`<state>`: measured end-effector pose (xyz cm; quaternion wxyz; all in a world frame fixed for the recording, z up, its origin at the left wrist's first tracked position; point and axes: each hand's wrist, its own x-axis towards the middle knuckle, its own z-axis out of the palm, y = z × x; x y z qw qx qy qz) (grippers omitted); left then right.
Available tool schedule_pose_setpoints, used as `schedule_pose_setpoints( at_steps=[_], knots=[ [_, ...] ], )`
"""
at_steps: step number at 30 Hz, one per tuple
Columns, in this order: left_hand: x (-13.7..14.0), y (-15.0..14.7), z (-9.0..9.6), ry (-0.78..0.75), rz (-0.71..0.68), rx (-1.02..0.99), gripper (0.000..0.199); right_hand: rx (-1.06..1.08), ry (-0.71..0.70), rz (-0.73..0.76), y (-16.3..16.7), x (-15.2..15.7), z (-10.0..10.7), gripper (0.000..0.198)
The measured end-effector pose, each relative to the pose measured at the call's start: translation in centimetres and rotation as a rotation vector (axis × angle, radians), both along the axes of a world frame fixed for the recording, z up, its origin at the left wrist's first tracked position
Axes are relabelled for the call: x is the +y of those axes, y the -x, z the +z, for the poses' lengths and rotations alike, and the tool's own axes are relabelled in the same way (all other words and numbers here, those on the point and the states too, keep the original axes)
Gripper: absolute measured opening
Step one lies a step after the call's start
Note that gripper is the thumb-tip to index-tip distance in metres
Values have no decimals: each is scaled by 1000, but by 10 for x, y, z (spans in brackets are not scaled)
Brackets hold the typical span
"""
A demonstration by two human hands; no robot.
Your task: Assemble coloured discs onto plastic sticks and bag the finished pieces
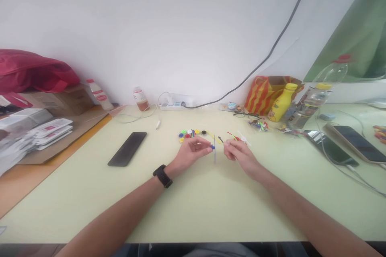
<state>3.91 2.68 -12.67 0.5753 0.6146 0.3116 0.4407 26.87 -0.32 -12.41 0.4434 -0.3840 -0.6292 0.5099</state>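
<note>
Between the thumb and fingers of my left hand (194,152) is a small blue plastic piece (214,154), with a long thin blade seen edge-on, like a propeller. My right hand (241,156) is closed just to the right of it, fingertips pinched together. A short black stick (220,139) shows by those fingertips; whether they grip it is unclear. Behind my left hand lie several small round coloured pieces (181,135), and a black round piece (204,132) sits to their right. Thin coloured plastic pieces (232,134) lie behind my right hand.
A black phone (127,149) lies left on the table (181,209). Along the wall stand a drink bottle (140,99), a power strip (173,105), glasses (245,115), a striped bag (259,95) and a yellow bottle (282,102). Two more phones (328,147) (358,142) and cables lie right.
</note>
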Motion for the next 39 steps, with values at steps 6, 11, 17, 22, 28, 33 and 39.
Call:
schedule_pose_setpoints(
  at_steps=[6, 11, 17, 22, 28, 33, 39],
  knots=[
    [-1, 0, -3, -7, -90, 46, 32, 76, 26, -5, 9, -3, -2, 43],
    [-3, 0, -4, -16, -117, 47, 31, 11, -5, 7, 10, -4, -4, 40],
    [-3, 1, -4, 7, -90, 56, 30, -322, -255, 3, 9, -6, -9, 26],
    [-1, 0, -4, -24, -64, 121, 36, -409, -342, -61, 0, -2, -8, 26],
    [0, -3, -5, -81, -50, 269, 34, -578, -474, -389, -29, 22, -3, 23],
    [1, -3, -6, -113, -64, 335, 32, -913, -574, -467, -42, 40, -17, 25],
    [0, -4, -10, -211, -33, 431, 27, -1022, -634, -499, -39, 43, -27, 12]
  ],
)
